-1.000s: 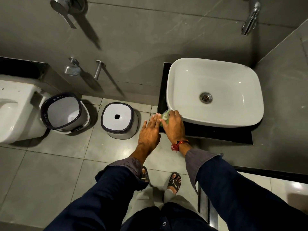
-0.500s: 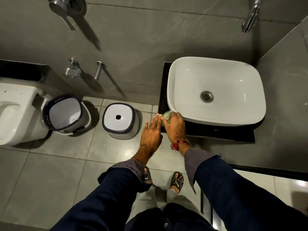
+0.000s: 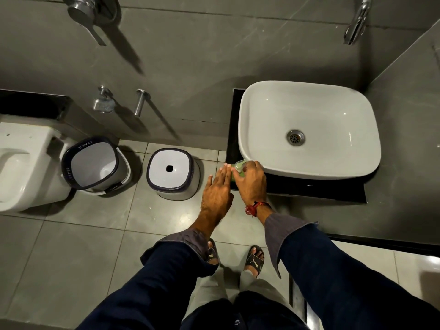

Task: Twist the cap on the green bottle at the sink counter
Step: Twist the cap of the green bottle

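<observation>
A small green bottle (image 3: 234,173) stands at the front left corner of the black sink counter (image 3: 316,189), just below the rim of the white basin (image 3: 309,129). Only its pale top and a sliver of its green side show. My right hand (image 3: 252,181) is closed over the bottle's top from the right. My left hand (image 3: 217,191) lies flat against the bottle's left side, fingers straight and together, steadying it. Whether the cap is turned I cannot tell.
A chrome tap (image 3: 356,22) juts from the wall above the basin. On the tiled floor to the left stand a lidded white bin (image 3: 171,173), an open white bin (image 3: 95,164) and a toilet (image 3: 21,167). My sandalled feet (image 3: 254,260) are below the hands.
Both hands stay at the bottle. The right hand's fingers have shifted slightly around the top, and the view has drifted a little.
</observation>
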The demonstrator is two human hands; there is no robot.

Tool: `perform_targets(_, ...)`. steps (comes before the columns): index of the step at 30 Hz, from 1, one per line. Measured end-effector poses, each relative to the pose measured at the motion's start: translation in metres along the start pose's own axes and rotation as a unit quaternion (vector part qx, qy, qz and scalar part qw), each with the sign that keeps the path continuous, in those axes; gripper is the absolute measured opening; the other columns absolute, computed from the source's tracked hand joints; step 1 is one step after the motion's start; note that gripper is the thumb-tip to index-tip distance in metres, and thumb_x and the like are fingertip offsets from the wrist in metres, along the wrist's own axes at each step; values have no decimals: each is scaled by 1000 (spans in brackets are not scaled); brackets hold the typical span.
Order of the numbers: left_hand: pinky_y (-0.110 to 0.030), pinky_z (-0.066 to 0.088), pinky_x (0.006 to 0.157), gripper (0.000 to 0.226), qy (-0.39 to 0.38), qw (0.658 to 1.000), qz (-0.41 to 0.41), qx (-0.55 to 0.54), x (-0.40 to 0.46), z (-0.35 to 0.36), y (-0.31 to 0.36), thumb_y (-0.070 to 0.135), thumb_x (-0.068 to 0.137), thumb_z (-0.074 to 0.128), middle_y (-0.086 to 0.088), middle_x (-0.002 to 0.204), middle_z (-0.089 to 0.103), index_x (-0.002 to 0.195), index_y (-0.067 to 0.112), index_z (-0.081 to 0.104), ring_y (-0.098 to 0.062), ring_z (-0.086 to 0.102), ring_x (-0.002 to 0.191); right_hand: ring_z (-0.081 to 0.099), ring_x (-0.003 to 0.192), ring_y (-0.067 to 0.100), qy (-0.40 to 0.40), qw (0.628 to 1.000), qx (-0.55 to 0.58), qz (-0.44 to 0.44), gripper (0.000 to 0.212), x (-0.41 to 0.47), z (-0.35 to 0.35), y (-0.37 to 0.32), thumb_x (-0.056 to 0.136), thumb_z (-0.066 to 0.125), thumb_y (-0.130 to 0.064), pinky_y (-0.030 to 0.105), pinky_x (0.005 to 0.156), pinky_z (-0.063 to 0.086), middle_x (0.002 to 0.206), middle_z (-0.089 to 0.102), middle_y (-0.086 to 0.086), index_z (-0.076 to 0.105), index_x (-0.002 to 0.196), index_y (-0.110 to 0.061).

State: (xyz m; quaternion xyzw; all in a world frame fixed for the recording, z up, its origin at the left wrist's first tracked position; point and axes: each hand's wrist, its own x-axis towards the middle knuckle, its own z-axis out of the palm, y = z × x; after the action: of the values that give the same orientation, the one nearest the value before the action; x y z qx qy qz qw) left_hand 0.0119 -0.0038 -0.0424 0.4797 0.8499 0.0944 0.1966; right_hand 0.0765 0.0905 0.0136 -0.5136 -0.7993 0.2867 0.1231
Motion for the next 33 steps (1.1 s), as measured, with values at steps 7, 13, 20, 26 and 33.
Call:
perform_targets(7,-48,13,131,84,-3,1000,11,12,0,-1,-2,19,99,58,-8,173,3,164,13,5,-25,4,161,64,110,27,7,1000,22,-17,44,-8,4,1,89,72,-34,40,94,60,117,62,15,62,119,-3)
perform_targets(13,-47,12,131,90,-1,1000,4,-14,-1,-1,1,16,96,60,-8,173,2,164,13,0,-24,4,161,65,110,29,-5,999,32,-17,39,-6,3,2,91,71,-28,41,96,59,118,63,16,62,118,-2)
perform_targets(20,-45,10,131,88,7,1000,4,-13,0,3,2,16,96,57,-6,173,2,164,12,0,-22,5,161,66,108,33,-7,1000,1,17,46,-3,4,-4,93,67,-37,44,94,59,118,63,19,61,118,1)
perform_targets(26,-49,13,131,90,-10,1000,1,10,-1,0,3,21,97,61,-9,173,2,163,12,0,-26,6,161,67,95,29,-4,1000,-3,2,50,-1,-9,5,86,73,-46,40,78,63,110,62,14,61,108,-2)
perform_targets(33,-50,12,131,90,-16,1000,-15,17,-2,-2,8,28,100,58,-10,173,3,163,10,-3,-26,7,161,63,96,25,-21,980,-110,-163,47,9,-29,20,90,68,-39,37,67,62,114,54,11,58,127,-12)
